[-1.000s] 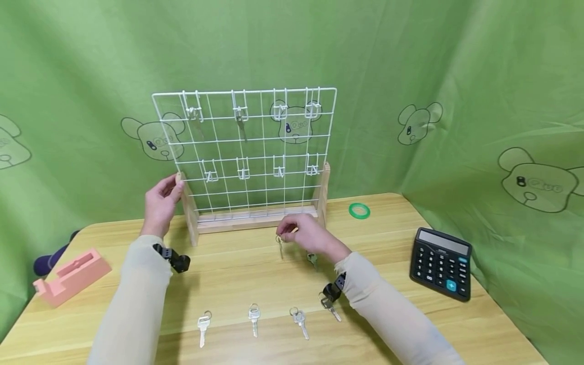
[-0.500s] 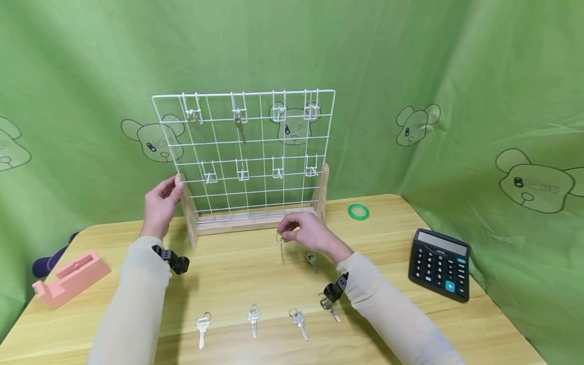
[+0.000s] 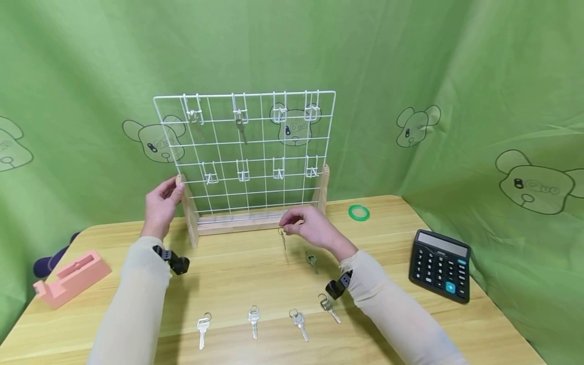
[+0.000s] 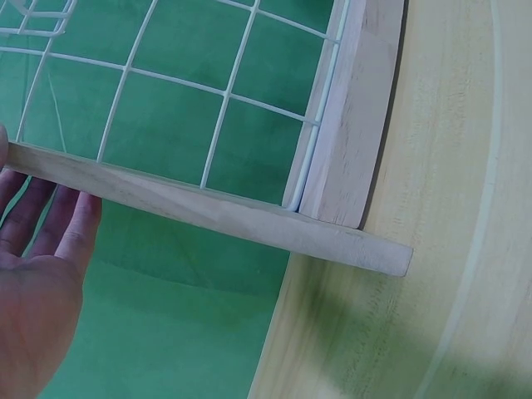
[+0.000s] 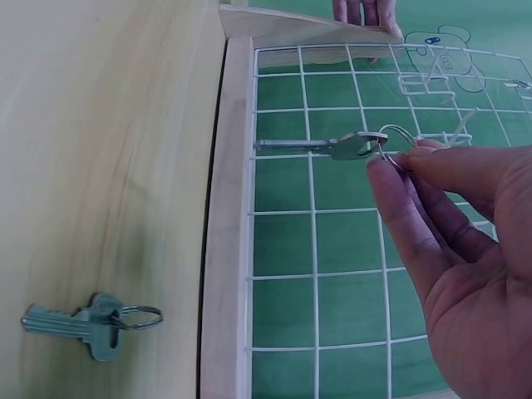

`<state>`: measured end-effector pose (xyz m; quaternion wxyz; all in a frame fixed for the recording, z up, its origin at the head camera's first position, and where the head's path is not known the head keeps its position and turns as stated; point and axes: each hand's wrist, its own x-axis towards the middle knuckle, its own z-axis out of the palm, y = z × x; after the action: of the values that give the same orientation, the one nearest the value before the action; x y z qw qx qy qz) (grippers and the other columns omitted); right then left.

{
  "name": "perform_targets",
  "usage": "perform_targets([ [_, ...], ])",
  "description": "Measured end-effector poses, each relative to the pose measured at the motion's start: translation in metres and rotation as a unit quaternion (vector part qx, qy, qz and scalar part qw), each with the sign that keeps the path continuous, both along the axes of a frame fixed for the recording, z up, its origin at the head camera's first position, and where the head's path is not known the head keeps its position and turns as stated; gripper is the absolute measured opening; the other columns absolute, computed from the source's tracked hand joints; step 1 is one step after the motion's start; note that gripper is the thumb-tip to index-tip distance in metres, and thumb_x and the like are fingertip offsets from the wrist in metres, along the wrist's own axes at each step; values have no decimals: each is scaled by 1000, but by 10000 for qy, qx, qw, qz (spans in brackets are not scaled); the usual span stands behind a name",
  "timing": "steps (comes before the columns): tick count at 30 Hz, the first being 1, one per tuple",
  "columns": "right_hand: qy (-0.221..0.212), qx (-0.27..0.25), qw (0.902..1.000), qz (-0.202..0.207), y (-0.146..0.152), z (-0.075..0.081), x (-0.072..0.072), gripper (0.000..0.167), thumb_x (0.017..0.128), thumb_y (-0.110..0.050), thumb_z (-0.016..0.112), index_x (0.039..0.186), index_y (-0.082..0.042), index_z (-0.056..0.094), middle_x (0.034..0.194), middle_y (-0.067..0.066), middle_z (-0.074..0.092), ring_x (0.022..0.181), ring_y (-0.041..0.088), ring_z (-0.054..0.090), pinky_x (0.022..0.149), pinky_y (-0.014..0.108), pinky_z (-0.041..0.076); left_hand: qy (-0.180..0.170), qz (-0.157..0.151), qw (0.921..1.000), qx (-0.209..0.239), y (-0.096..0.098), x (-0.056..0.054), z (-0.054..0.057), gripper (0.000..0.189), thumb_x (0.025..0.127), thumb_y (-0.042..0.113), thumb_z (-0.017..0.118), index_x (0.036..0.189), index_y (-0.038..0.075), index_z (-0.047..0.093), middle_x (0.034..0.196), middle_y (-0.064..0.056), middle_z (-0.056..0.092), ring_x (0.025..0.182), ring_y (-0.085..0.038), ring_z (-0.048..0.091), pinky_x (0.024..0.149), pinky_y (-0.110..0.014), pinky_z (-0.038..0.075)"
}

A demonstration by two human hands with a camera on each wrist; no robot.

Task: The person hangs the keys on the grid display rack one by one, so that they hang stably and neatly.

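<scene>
Right hand (image 3: 312, 228) here has a thumb-and-fingers pinch on a key ring (image 5: 402, 128), with its key (image 5: 345, 147) dangling low in front of the white wire rack (image 3: 263, 141), about the rack's 5 o'clock. Can't tell if they touch. Left hand (image 3: 159, 208) is pinching the wooden upright (image 3: 188, 213) at 8. Loose key (image 3: 312, 260) on the table further out at 5, four more keys (image 3: 253, 317) lined up around 6. Calculator (image 3: 440, 266) sits way over at 4.
</scene>
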<state>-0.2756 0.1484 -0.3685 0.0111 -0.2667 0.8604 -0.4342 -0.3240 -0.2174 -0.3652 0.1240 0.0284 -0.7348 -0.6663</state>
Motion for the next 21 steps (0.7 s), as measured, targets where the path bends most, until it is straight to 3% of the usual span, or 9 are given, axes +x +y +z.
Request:
perform_targets([
  [9,166,-119,9998,-76,0,14,3,10,89,-1,69,97,-7,72,91,1,66,86,18,62,74,32,57,-24,-26,10000,-33,-1,0,0,57,97,32,61,147,8,43,146,-16,46,129,-26,47,103,-25,45],
  [21,213,-94,9980,-582,-3,34,3,12,91,0,67,101,-4,72,94,2,66,89,20,61,74,31,58,-29,-72,10000,2,-1,0,0,58,97,31,61,147,9,42,147,-16,44,131,-26,46,104,-26,44],
])
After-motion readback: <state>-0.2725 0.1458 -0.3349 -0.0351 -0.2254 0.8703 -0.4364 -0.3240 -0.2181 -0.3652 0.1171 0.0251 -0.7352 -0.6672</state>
